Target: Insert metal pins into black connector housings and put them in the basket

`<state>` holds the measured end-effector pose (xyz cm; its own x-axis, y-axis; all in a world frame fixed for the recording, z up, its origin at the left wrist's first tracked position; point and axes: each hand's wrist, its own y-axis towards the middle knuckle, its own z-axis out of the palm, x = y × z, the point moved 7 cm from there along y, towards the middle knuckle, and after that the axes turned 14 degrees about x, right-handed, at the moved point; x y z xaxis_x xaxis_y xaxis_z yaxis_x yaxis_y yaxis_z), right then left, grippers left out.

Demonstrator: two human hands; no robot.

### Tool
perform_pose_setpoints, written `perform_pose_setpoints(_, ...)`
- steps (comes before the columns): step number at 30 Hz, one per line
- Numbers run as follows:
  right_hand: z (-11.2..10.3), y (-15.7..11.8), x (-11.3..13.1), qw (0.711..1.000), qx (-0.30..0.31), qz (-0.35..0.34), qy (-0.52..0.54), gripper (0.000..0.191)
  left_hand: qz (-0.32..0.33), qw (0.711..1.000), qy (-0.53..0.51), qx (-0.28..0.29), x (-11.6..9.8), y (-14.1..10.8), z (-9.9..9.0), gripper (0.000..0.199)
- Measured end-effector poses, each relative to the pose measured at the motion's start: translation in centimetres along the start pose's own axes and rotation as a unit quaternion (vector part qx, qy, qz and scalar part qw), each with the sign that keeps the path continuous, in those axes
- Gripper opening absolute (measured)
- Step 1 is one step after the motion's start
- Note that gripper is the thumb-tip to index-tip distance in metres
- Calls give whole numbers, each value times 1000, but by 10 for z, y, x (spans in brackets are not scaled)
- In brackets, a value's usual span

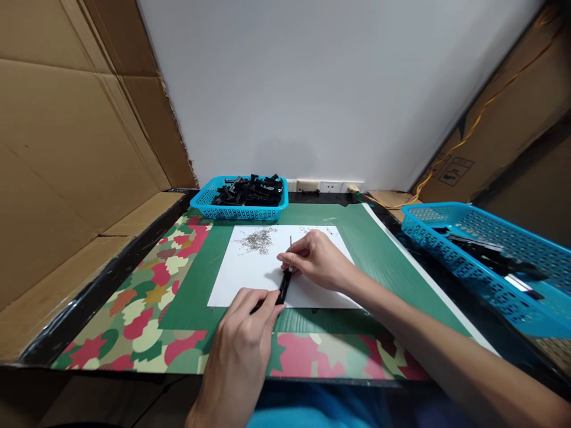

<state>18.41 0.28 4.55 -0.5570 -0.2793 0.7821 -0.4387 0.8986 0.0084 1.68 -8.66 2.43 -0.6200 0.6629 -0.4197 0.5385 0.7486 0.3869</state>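
A small black part is pinched in my left hand, low over the front edge of the white sheet. My right hand is closed on a thin metal tool, which stands nearly upright with its lower end at the far end of the black part. A pile of tiny metal pieces lies on the sheet at the back left. More tiny pieces are scattered at the sheet's back right, partly behind my right hand.
Behind the sheet stands a blue basket heaped with black parts. Another blue basket at the right holds black strips. The sheet rests on a green mat. Cardboard walls the left side; power sockets line the back.
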Motion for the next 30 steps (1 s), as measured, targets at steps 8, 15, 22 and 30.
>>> perform_pose_setpoints(8, 4, -3, -1, 999, -35, 0, 2, 37, -1, 1000, 1, 0, -4, 3, -4, 21)
perform_pose_setpoints(15, 8, -8, 6, 997, -67, -16, -39, 38, -17, 1000, 8, 5, 1, 1, -1, 20)
perform_pose_setpoints(22, -9, -11, 19, 991, -96, -61, -72, 35, 1, 998, -9, -64, 5, -3, -7, 19)
perform_pose_setpoints(30, 12, -35, 59, 918, 93, -231, -308, 27, -16, 987, -37, -154, 18, -15, -15, 23)
